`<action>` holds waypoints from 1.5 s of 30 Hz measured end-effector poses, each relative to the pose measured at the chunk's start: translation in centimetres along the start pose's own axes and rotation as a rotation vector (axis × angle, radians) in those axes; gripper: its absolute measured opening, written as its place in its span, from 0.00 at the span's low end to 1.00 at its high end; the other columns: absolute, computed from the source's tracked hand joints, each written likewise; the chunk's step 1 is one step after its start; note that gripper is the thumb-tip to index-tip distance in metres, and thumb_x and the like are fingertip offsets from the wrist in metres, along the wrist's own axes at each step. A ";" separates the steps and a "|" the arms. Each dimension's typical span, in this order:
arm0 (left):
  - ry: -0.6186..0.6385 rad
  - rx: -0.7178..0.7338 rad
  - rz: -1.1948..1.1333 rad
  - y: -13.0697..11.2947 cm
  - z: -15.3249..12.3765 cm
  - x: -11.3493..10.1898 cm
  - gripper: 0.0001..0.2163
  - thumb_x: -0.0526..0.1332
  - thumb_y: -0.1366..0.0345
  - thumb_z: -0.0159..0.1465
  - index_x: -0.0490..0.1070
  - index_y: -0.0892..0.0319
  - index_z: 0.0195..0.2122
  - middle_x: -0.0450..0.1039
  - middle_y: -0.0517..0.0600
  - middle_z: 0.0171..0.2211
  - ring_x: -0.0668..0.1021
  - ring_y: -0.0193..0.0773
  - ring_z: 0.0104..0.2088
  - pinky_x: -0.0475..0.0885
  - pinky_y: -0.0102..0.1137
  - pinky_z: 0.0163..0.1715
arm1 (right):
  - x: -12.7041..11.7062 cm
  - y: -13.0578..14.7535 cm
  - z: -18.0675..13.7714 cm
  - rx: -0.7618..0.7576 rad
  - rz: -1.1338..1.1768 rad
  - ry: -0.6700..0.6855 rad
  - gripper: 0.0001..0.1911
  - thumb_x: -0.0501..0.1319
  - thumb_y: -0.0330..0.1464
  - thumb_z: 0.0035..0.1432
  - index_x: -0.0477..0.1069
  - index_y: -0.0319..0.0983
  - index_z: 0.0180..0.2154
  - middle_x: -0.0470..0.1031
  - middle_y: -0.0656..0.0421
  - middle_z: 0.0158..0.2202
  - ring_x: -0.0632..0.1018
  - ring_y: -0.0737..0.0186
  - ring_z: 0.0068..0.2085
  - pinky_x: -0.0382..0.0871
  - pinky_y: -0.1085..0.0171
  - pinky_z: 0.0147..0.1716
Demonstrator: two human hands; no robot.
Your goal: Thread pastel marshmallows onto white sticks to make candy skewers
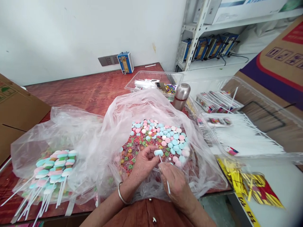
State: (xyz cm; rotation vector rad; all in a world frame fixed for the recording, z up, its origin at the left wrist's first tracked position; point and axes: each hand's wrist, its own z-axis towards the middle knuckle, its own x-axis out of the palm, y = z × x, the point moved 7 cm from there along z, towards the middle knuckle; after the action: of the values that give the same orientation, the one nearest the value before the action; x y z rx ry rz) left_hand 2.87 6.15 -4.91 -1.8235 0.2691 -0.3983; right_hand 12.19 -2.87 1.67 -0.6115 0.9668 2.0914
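Observation:
Over the open plastic bag (139,102), my left hand (143,162) pinches a pale blue and white candy (158,152) between thumb and fingers. My right hand (176,183) grips a thin white stick (168,187), whose upper end meets the underside of the candy; how deep it goes cannot be seen. Beneath and beyond my hands lie loose pink, blue and white round candies (175,142). Small coloured ring-shaped pieces (129,155) spread to the left of them. A silver bangle (121,193) circles my left wrist.
At left, several stacked candies on sticks (55,167) lie on plastic. A steel flask (181,96) and a clear tray (142,75) stand behind the bag. To the right is a clear bin (220,145) of white sticks; yellow twist ties (257,189) lie nearer.

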 end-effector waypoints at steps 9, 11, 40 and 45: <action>0.018 0.278 0.749 -2.3 -0.2 -0.1 0.19 0.58 0.75 0.62 0.70 0.56 0.54 0.76 0.50 0.40 0.76 0.35 0.32 0.71 0.31 0.36 | -3.5 -6.0 -3.6 0.748 0.561 -0.237 0.14 0.50 0.35 0.71 0.71 0.41 0.37 0.74 0.61 0.30 0.75 0.66 0.27 0.72 0.66 0.30; 0.051 0.391 0.943 -2.8 0.0 0.8 0.11 0.58 0.74 0.64 0.76 0.58 0.43 0.75 0.50 0.37 0.76 0.38 0.37 0.70 0.33 0.40 | -4.1 -6.5 -4.4 0.849 0.637 -0.262 0.15 0.51 0.39 0.70 0.70 0.40 0.35 0.73 0.61 0.29 0.74 0.66 0.26 0.70 0.66 0.28; 0.069 0.484 1.202 -1.5 0.8 2.7 0.08 0.58 0.71 0.67 0.75 0.59 0.32 0.71 0.50 0.33 0.73 0.40 0.38 0.67 0.33 0.39 | -1.3 -8.4 -3.8 0.979 0.545 -0.065 0.21 0.49 0.48 0.68 0.68 0.42 0.31 0.79 0.58 0.30 0.75 0.64 0.23 0.67 0.66 0.24; 0.068 0.482 1.191 -1.4 0.8 2.6 0.08 0.58 0.72 0.66 0.75 0.59 0.33 0.71 0.51 0.34 0.73 0.40 0.38 0.67 0.33 0.40 | -1.5 -8.2 -3.3 0.979 0.494 -0.055 0.21 0.48 0.48 0.67 0.67 0.42 0.30 0.79 0.57 0.29 0.75 0.64 0.23 0.68 0.65 0.24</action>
State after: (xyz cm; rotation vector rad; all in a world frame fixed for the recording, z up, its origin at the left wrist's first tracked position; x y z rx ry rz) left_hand 5.55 6.26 -3.42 -0.9319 1.1140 0.3044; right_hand 19.90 -2.47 -2.86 0.2148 2.0392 1.6733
